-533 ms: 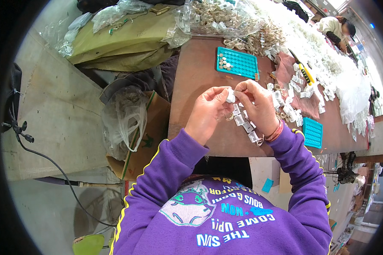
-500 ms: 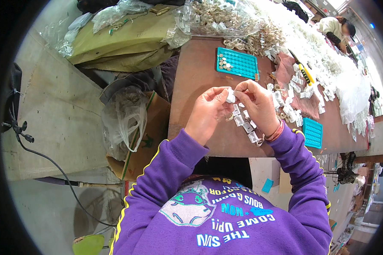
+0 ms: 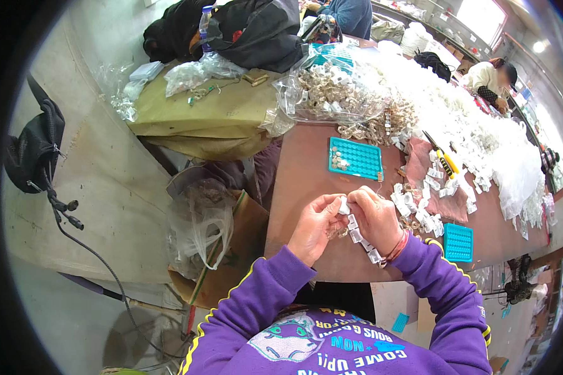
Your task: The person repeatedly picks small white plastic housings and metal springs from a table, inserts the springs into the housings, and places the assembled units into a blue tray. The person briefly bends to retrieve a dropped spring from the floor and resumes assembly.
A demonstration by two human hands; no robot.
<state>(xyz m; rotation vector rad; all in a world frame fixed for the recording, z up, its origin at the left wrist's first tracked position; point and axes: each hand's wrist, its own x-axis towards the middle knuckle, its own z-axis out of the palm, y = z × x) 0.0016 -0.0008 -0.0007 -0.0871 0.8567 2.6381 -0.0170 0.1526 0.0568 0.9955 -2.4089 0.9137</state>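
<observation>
Over the near part of the brown table, my left hand (image 3: 318, 227) pinches a small white plastic piece (image 3: 344, 205) between thumb and fingertips. Fingers of my right hand (image 3: 379, 219) are closed against the same piece from the other side; they partly hide it. Below it, between the hands, runs a row of similar white pieces (image 3: 356, 236) that look linked together. Beyond my hands lies a teal tray (image 3: 364, 152) with small pockets, several round silvery discs (image 3: 338, 162) at its left end. More loose white pieces (image 3: 430, 220) lie just right of my right hand.
Yellow-and-black pliers (image 3: 446, 162) rest by a pink cloth (image 3: 424, 167). Another teal tray (image 3: 458, 253) sits at the right edge. Heaped white parts (image 3: 456, 119) and a clear bag of parts (image 3: 331, 94) cover the far side. A cardboard box (image 3: 247, 231) stands left. Two people sit farther off.
The head view has tipped upward, so the table and hands appear lower and more background shows. Both hands stay together at the small white piece.
</observation>
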